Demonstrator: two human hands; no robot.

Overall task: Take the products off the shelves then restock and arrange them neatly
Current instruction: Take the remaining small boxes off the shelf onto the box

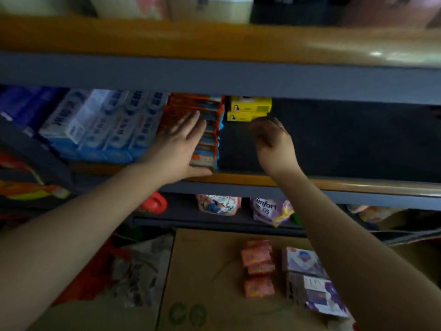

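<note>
My left hand (pixel 177 146) lies flat with straight fingers on a row of orange and blue boxes (pixel 206 130) on the middle shelf (pixel 334 182). My right hand (pixel 274 142) hovers over the dark bare part of that shelf with loosely curled fingers and holds nothing. Just behind it, two yellow boxes (pixel 249 108) are stacked at the back. White and blue toothpaste boxes (pixel 112 123) fill the shelf to the left. Pink soap packs (pixel 257 266) and purple and white boxes (pixel 310 278) lie on a cardboard box (pixel 202 271) below.
The shelf above (pixel 214 75) overhangs close to my hands. On the lower shelf sit a Comfort refill pouch (pixel 269 211), a floral pouch (pixel 218 204) and a red item (pixel 154 203). Crumpled paper and red plastic (pixel 133 271) lie left of the cardboard box.
</note>
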